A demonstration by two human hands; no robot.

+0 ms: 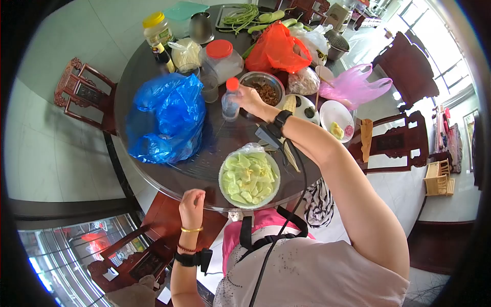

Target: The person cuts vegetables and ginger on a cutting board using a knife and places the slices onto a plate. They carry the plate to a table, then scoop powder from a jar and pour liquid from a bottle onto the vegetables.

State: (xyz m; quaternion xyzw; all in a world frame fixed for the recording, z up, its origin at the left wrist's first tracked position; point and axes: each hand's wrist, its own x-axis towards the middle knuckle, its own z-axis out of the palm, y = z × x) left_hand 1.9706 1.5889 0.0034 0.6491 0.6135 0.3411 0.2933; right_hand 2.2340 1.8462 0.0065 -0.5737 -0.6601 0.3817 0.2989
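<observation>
My right hand (249,101) reaches across the round table and is closed around the side of a clear plastic bottle (229,108) with a red cap. The bottle stands upright, just left of a metal bowl (278,83) of dark brown chopped food. My left hand (192,205) hangs by the near table edge, its fingers loosely curled with nothing visible in them. Between my arms, close to the edge, sits a bowl (222,180) heaped with pale green vegetable slices (248,179). A blue plastic bag (171,117) lies to the left of the bottle.
Behind the bottle stand a red-lidded jar (223,64), a glass (209,88) and a yellow-lidded jar (157,30). Red (276,48) and pink (358,84) bags lie farther back. A white plate (335,108) is at the right. Wooden chairs (388,140) surround the table; a cable (304,179) hangs from my right wrist.
</observation>
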